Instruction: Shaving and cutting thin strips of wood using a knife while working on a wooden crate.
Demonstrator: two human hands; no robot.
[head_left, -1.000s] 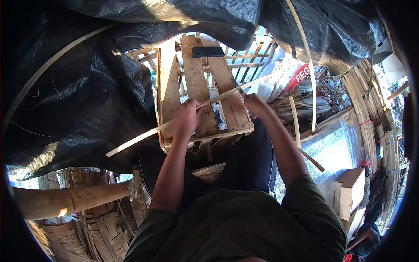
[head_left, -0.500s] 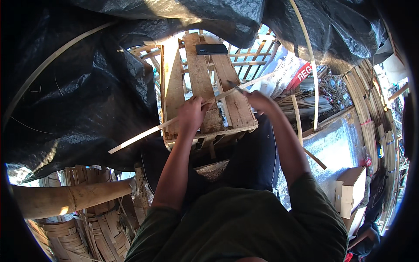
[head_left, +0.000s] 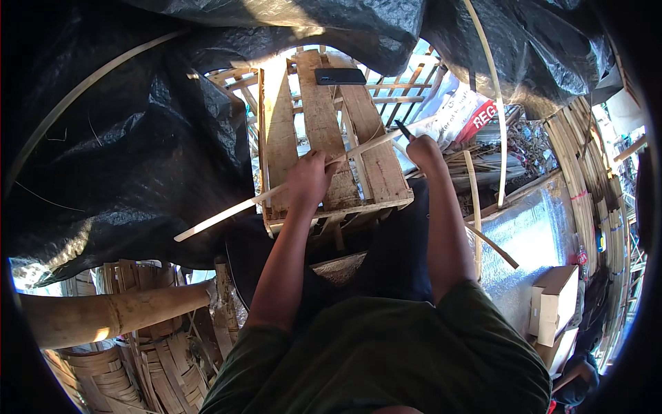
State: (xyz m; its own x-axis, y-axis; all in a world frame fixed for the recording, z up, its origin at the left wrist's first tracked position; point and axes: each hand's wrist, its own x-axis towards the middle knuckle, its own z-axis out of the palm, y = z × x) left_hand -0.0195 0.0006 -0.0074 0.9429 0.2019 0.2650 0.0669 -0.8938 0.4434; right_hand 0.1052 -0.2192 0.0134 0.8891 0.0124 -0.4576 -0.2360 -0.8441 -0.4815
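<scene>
A long, pale bamboo strip (head_left: 224,221) lies slantwise over a slatted wooden crate (head_left: 318,114), its near end sticking out past the crate's left side. My left hand (head_left: 311,178) is wrapped round the strip's middle, above the slats. Off the crate's right side, my right hand (head_left: 425,152) grips a knife whose dark blade (head_left: 403,129) points up and left, by the strip's far part. The knife's handle is hidden in my fist. A thin curled shaving (head_left: 376,134) seems to show near the strip.
A dark phone (head_left: 340,76) lies on the crate's far end. Black plastic sheeting (head_left: 158,138) hangs left and ahead. Right of the crate are a white and red sack (head_left: 469,114), an upright bent strip (head_left: 498,103) and a cardboard box (head_left: 554,303). A bamboo pole (head_left: 117,317) is at lower left.
My right hand has moved right along the strip with the knife, toward its far end, and the blade now points more upward. My left hand keeps its hold. The whole view has shifted slightly.
</scene>
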